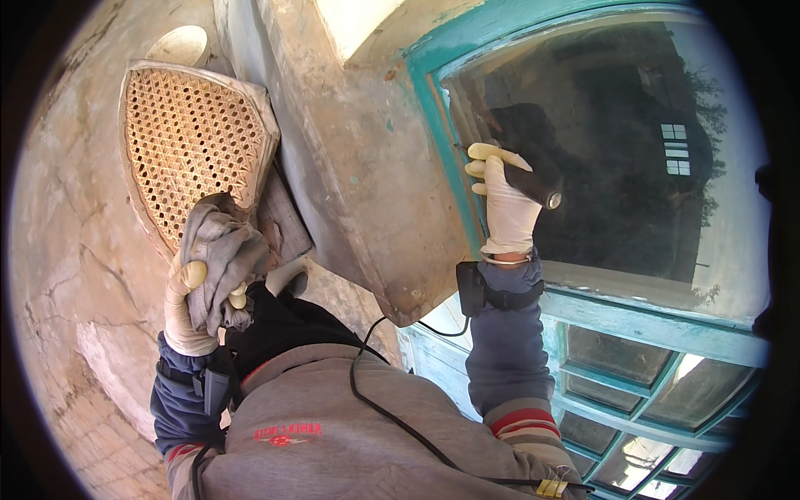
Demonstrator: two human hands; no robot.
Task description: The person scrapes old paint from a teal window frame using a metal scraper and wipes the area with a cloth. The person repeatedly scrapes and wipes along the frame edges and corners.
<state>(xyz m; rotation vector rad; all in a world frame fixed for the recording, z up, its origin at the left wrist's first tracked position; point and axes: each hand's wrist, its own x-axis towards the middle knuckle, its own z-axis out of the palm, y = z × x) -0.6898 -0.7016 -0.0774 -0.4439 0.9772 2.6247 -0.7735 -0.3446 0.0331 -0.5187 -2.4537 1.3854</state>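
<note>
My right hand [509, 206], in a pale glove, grips the thick dark handle of a tool [531, 184] with a round metal end cap. Its thin far end points at the turquoise window frame [441, 125], beside the edge of the glass pane [600, 162]. The fingers hide much of the tool, so its exact kind is unclear. Low on the other side, my left hand [187, 319] is gloved too and clutches a crumpled grey cloth [228, 250]. The cloth overlaps the lower end of a woven cane panel [194, 131] in my view.
A concrete sill [369, 169] juts out below the window. Behind the cane panel stands a whitish round container [181, 45] on the cracked floor [69, 250]. A black cable [400, 419] runs across my sweatshirt. Turquoise small-paned glazing [625, 369] lies at lower right.
</note>
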